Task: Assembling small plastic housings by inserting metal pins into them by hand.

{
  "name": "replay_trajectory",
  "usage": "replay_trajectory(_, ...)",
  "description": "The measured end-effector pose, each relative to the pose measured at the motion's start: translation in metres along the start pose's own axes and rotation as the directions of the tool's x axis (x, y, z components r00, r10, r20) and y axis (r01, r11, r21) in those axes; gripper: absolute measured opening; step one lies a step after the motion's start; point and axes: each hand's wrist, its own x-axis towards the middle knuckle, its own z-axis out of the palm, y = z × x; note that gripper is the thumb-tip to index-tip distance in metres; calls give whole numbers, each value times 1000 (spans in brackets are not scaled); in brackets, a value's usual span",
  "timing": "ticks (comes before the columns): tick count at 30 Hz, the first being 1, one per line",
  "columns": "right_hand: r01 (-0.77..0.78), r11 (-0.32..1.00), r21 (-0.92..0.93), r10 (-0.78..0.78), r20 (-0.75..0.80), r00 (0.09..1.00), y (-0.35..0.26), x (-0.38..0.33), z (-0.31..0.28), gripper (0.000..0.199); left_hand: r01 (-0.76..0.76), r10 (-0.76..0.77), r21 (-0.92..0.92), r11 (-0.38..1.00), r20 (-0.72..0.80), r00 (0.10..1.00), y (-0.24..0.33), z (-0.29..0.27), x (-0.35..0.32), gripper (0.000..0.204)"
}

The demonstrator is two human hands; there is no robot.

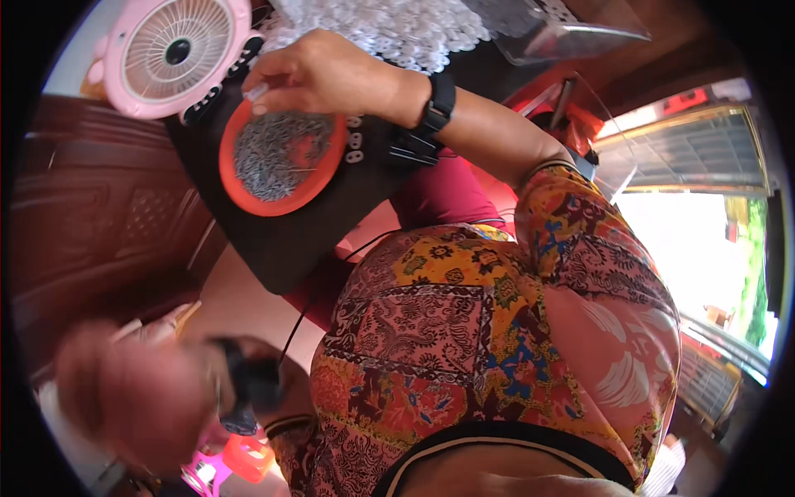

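While the right hand (310, 74) pinches a small whitish piece (258, 93), the left hand (124, 389) is a blur

As the head view shows, the right hand hangs at the upper rim of a round orange plastic bowl (273, 207), thumb and forefinger pressed together on that pale piece, presumably because it is too small for a fuller grip. The bowl rests on a dark, smooth tabletop (265, 248) and holds thin grey metal-looking bits (269, 157); its raised sides probably stop them scattering. Just right of it, a short row of small white holed pieces (354, 139) lies apart, perhaps spaced so each can be picked up singly. At the far side sits a large pile of white pieces (389, 33), seemingly set back to leave room for the bowl. A round pink plastic fan (178, 51) stands at the far left corner, its grille facing the person, likely for air. The left hand is off the tabletop at lower left; whether its fingers grasp anything, I cannot tell.
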Motion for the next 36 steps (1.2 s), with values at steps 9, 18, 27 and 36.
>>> replay_trajectory(9,-58,991,-118,25,-263,964,-4,-13,-72,24,69,-63,-314,947,27,998,12,-7,-22,24)
replay_trajectory(18,-177,851,-495,-4,-342,940,3,-30,-153,28,77,-67,-445,892,39,997,19,-47,-36,22)
replay_trajectory(27,-354,498,-791,208,-287,935,-6,-28,-171,27,26,-3,-503,864,47,999,29,-86,-27,20)
replay_trajectory(36,-207,763,-613,98,-207,973,-16,-38,-124,24,11,47,-580,815,84,995,32,-115,-21,19)
